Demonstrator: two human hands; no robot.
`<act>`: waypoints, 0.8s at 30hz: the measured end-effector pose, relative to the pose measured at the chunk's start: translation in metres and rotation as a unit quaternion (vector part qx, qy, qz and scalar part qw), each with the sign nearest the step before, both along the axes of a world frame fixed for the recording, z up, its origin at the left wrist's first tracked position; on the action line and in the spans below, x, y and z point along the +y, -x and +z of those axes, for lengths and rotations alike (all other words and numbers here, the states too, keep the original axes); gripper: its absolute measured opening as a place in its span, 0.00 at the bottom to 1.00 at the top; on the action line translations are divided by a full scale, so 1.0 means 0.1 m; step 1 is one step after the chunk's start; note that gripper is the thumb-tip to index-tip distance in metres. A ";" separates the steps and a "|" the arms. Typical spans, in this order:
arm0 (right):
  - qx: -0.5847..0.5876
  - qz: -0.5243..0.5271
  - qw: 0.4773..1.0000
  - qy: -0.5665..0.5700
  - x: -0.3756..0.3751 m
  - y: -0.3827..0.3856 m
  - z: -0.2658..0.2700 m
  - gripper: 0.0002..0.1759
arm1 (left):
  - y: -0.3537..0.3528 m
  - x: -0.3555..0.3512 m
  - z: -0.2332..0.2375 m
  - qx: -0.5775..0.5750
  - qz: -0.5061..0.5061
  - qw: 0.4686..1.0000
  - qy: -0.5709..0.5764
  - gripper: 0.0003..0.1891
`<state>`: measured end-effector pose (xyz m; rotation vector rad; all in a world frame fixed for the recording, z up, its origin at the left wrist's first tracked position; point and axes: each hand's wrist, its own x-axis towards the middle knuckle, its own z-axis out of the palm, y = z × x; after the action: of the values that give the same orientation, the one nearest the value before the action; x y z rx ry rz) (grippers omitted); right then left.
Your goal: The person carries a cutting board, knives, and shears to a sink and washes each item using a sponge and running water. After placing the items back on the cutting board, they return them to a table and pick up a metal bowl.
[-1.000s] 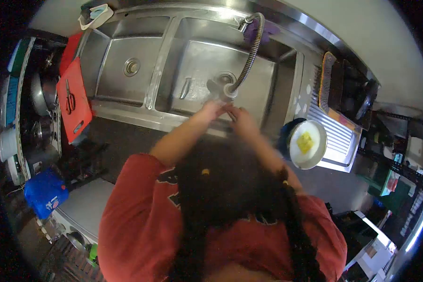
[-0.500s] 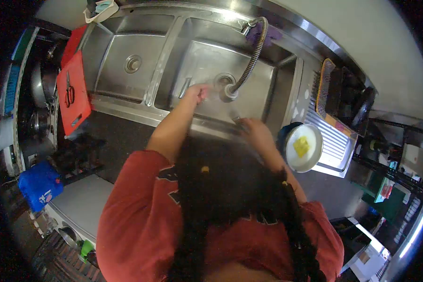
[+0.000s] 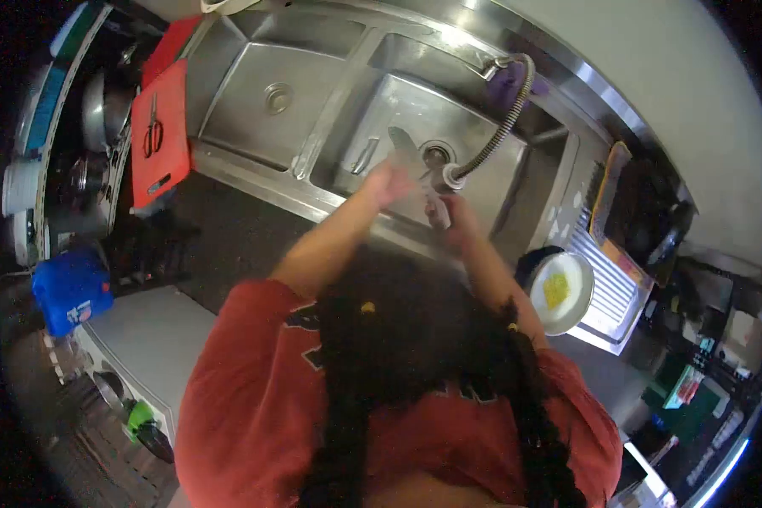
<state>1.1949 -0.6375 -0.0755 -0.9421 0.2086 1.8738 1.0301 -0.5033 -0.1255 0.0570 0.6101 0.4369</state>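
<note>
Over the right sink basin (image 3: 491, 157), my right hand (image 3: 459, 222) is closed around the handle of a knife (image 3: 408, 151). Its broad grey blade slants up and to the left. My left hand (image 3: 387, 184) is beside the blade, smeared by motion; its fingers are not clear, nor whether they touch the metal. Just right of the knife hangs the spray head (image 3: 454, 176) of a coiled metal hose faucet (image 3: 510, 123), above the drain. A small metal piece (image 3: 364, 156) shows at the basin's left side.
A second basin (image 3: 262, 93) adjoins on the left. Scissors (image 3: 153, 131) lie on a red cutting board (image 3: 171, 161). On my right, a white bowl (image 3: 577, 311) holds something yellow (image 3: 556, 290), next to a ribbed drainboard (image 3: 605, 288). A blue container (image 3: 69, 292) stands behind left.
My view has turned, so the sink sits further right. The knife blade has come up beside my left hand, and my two hands are closer together.
</note>
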 end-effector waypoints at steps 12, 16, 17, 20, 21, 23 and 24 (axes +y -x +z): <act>-0.194 0.037 0.980 -0.025 -0.04 0.07 0.18 0.16 | 0.01 0.02 -0.13 0.279 0.019 0.958 -0.064 0.07; -0.135 -0.081 0.986 0.047 0.09 0.25 -0.20 0.13 | 0.08 -0.10 -0.70 0.322 -0.104 0.910 -0.238 0.13; -0.185 -0.111 0.976 0.025 0.12 0.29 -0.26 0.12 | -0.07 -0.19 -0.82 0.277 -0.060 0.947 -0.150 0.15; -0.496 0.079 0.846 -0.181 0.15 0.35 -0.31 0.20 | -0.42 -0.39 0.69 0.246 -0.072 0.967 -0.001 0.18; -0.397 -0.004 0.917 -0.034 0.29 0.44 -0.46 0.21 | -0.51 -0.44 0.24 0.216 -0.060 0.971 -0.085 0.19; -0.437 -0.035 0.896 -0.066 0.33 0.50 -0.79 0.18 | -0.69 -0.54 -0.65 0.151 -0.012 0.958 -0.243 0.21; -0.478 -0.067 0.871 -0.091 0.32 0.50 -0.98 0.17 | -0.65 -0.51 -0.61 0.153 -0.012 0.957 -0.245 0.21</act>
<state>1.1445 -0.6051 -0.1740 -1.5492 -0.4853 1.0893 1.0955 -0.5543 -0.1867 0.6131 0.7922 0.5538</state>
